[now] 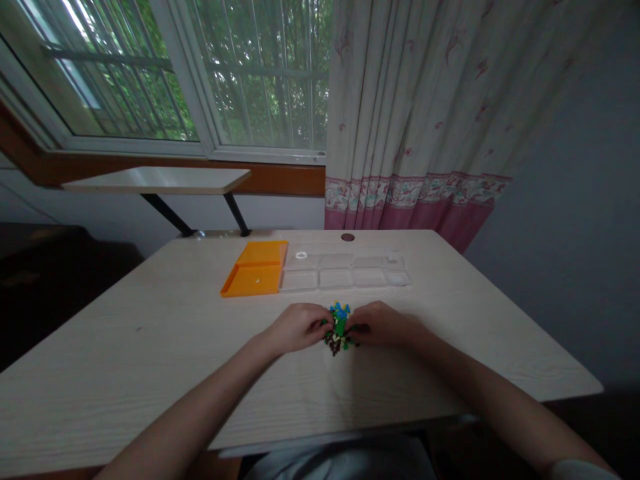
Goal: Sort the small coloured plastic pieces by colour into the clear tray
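Observation:
A small toy-brick model (340, 327) in green, blue, yellow and brown stands on the table in front of me, between my hands. From its left side my left hand (301, 327) grips it, fingers curled and pressed against the green and brown parts. My right hand (383, 324) closes on the opposite side, its fingertips at the model's edge. Whether a loose piece sits between the fingers of either hand is too small to tell. The model's lower part shows brown and cream pieces.
Behind the model lie an orange two-part tray (254, 294) and a clear compartment tray (319, 280), with a white ring (301, 255) in the clear one. A raised shelf (160, 180) stands at the back left. The light wooden table (150, 360) ends near my lap.

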